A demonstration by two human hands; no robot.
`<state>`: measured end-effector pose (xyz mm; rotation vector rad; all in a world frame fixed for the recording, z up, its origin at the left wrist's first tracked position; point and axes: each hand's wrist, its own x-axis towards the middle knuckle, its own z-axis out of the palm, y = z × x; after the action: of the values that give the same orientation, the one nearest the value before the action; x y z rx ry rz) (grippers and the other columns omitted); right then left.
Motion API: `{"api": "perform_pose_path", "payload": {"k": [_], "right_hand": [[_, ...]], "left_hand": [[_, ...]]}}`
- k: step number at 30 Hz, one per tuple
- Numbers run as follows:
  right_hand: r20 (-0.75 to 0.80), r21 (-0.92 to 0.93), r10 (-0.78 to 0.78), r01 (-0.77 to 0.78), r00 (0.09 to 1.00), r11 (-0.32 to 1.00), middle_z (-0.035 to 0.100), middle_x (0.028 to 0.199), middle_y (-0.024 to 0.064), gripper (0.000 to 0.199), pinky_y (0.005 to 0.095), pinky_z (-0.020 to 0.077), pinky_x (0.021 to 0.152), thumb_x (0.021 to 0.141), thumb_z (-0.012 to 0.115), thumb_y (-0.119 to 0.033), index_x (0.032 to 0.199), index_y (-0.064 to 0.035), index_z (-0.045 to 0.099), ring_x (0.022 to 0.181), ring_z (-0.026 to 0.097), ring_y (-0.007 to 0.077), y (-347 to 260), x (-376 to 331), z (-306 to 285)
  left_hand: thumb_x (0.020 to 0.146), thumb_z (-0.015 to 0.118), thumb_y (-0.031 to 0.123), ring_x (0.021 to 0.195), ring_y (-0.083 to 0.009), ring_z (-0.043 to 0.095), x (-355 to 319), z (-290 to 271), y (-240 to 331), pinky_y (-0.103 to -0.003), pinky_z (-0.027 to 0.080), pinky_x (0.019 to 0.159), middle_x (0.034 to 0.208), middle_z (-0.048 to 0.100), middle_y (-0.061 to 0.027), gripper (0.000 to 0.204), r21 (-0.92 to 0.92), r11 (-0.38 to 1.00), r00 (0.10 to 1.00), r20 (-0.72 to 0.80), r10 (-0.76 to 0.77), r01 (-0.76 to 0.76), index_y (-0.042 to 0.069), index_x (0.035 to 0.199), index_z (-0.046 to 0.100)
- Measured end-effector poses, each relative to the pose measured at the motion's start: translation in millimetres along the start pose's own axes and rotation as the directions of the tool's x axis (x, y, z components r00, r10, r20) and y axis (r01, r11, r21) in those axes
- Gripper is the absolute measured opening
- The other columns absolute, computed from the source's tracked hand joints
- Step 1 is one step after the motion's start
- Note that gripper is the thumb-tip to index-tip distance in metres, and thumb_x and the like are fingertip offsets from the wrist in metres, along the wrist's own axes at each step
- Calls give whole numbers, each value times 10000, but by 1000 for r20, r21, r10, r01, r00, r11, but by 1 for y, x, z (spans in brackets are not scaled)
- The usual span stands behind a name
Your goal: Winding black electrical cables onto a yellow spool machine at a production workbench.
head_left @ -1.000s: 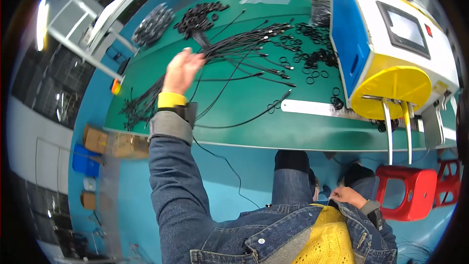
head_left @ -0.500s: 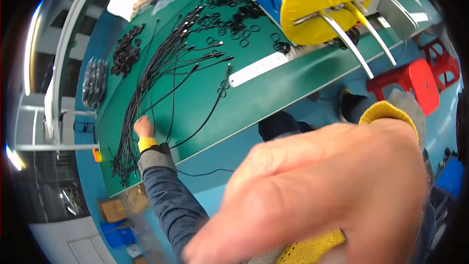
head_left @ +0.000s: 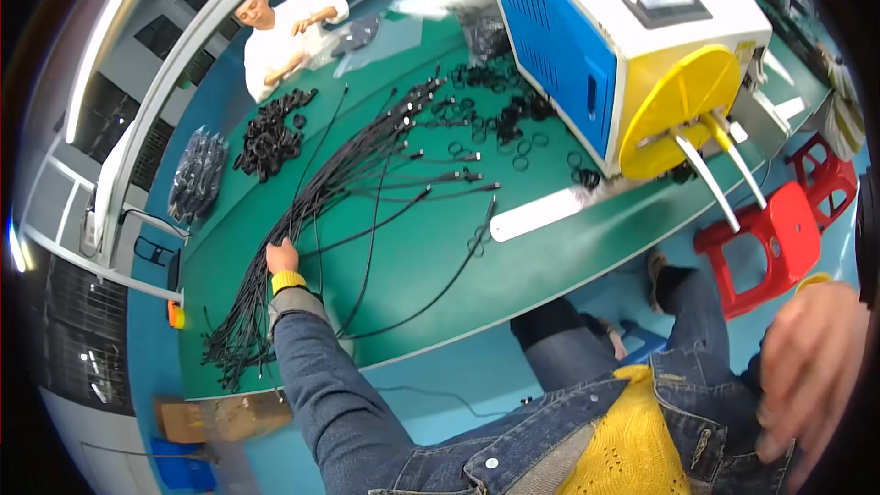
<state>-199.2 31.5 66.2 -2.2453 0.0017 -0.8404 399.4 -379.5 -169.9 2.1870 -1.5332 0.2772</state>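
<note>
My left hand [head_left: 280,256], with a yellow band at the wrist, rests on a long bundle of black cables [head_left: 323,192] spread across the green table [head_left: 513,261]; whether its fingers grip a cable is not visible. My right hand [head_left: 807,376] is blurred and close to the camera at the lower right, fingers apart, holding nothing. One loose black cable [head_left: 431,289] curves toward the table's near edge. A white strip [head_left: 536,213] lies flat near the middle.
A blue, white and yellow machine [head_left: 632,46] with metal arms stands at the right. Small black rings [head_left: 513,128] and a black parts pile [head_left: 270,133] lie beyond. A person in white [head_left: 284,32] works at the far side. Red stools [head_left: 788,220] stand at right.
The view swung and the right hand dropped away from the camera to the lower right. The left hand stays on the cable bundle at the table's left.
</note>
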Motion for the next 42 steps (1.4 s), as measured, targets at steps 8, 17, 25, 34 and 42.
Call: {"api": "perform_pose_path", "payload": {"k": [8, 17, 25, 34, 42], "right_hand": [[-251, 110, 586, -578, 771, 808, 623, 1000, 176, 266, 292, 489, 694, 753, 692, -106, 1006, -30, 663, 828, 617, 254, -6, -56, 59], [-223, 226, 621, -580, 752, 783, 620, 1009, 173, 277, 295, 479, 740, 747, 691, -81, 1011, -4, 651, 865, 614, 271, 19, -64, 59], [-99, 521, 768, -624, 633, 582, 526, 1136, 198, 633, 340, 466, 797, 792, 644, -144, 1337, -37, 339, 942, 572, 302, 98, -56, 80], [-299, -687, 23, -232, 954, 689, 349, 1341, 185, 867, 490, 293, 990, 649, 729, -346, 1346, -67, 297, 1236, 360, 301, 184, 87, 124], [307, 65, 174, -203, 936, 977, 584, 802, 204, 266, 475, 420, 718, 883, 480, -253, 1002, -15, 499, 795, 549, 391, 167, 54, 199]], "left_hand": [[764, 599, 332, 913, -360, 593, -4, -8, 55, -415, 457, 804, 928, 619, -232, 334, -107, 987, 976, 170, 134, -117, 19, 854, 671], [783, 563, 148, 710, -223, 590, 39, -21, 38, -334, 469, 665, 795, 647, -123, 192, -647, 735, 921, -381, -83, -202, -6, 846, 658], [919, 474, 118, 705, -57, 445, -144, -224, 84, -185, 357, 599, 822, 531, 11, 228, -751, 546, 917, -390, 88, -372, -55, 1033, 568], [870, 470, 37, 749, -130, 434, -371, -285, 22, -289, 396, 821, 803, 492, -57, 106, -687, 509, 854, -379, 357, -518, -47, 877, 536], [827, 475, -3, 688, -132, 424, -415, -308, 2, -375, 372, 947, 734, 471, -47, 81, -767, 482, 902, -313, 297, -424, -37, 843, 547]]}}
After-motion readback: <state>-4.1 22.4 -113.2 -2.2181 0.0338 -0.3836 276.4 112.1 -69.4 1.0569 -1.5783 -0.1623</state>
